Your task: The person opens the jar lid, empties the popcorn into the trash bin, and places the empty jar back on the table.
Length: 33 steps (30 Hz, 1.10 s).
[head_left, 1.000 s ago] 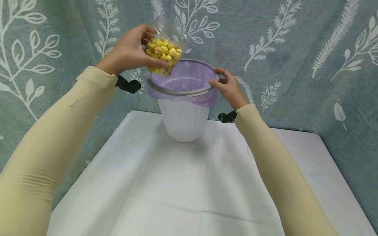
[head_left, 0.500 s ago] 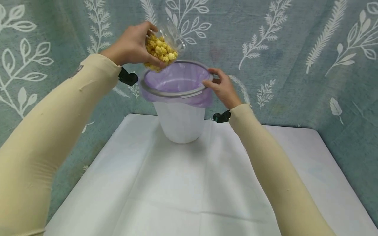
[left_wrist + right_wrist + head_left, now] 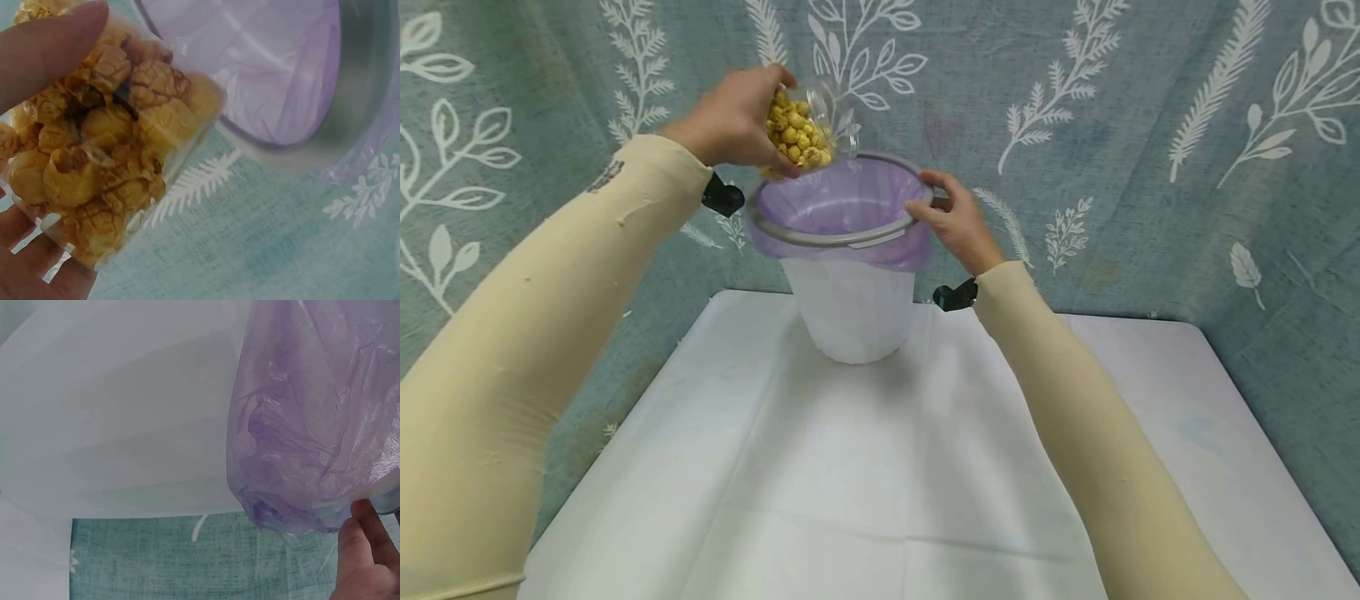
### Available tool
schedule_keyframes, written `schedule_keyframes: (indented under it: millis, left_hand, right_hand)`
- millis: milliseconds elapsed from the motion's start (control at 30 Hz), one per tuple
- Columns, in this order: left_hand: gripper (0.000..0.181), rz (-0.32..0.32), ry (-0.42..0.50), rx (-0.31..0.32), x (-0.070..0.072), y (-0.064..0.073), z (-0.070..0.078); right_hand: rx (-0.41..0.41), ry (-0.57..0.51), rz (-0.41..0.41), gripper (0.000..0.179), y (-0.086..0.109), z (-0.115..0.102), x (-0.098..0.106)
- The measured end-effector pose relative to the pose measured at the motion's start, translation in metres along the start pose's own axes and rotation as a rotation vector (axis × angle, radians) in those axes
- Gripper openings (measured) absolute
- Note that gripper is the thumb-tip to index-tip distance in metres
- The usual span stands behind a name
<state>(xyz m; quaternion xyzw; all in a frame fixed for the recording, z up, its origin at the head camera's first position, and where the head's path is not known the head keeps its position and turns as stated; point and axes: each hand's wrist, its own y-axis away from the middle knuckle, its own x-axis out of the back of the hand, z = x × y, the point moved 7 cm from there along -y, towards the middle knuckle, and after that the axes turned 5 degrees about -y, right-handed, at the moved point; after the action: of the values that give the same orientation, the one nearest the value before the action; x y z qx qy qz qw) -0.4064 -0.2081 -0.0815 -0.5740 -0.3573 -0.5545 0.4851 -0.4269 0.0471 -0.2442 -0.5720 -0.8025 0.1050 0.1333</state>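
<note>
My left hand grips a clear plastic container of yellow popcorn, tilted with its clear end toward the right, over the left part of a bin's mouth. The left wrist view shows the thumb across the popcorn container and fingertips beneath it. A white bin stands upright, lined with a purple bag folded over its grey rim. My right hand pinches the rim on the right side. Seen from the right wrist, the right hand's fingers touch the rim beside the purple liner. The bin's bottom inside is hidden.
The bin rests near the far edge of a table with a white cover. Behind and beside it hangs a green-blue cloth with white leaf prints, close to the bin's back.
The popcorn container tips further toward the bin, its clear end now lower. Its popcorn still sits inside. The right hand keeps its hold on the rim. The whole view shifts slightly.
</note>
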Motion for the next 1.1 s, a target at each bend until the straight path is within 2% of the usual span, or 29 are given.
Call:
schedule_keyframes:
  millis: [533, 733, 1100]
  left_hand:
    - [0.12, -0.034, -0.063, -0.043, -0.007, -0.002, 0.004]
    - [0.115, -0.027, -0.141, -0.088, -0.011, -0.003, 0.008]
    - [0.113, -0.022, -0.196, -0.091, -0.014, -0.004, 0.01]
  right_hand:
    - [0.007, -0.016, 0.007, 0.065, -0.001, 0.0, 0.0]
    - [0.009, -0.032, 0.016, 0.064, 0.0, 0.003, -0.001]
    - [0.012, -0.022, 0.018, 0.064, 0.001, 0.001, -0.002]
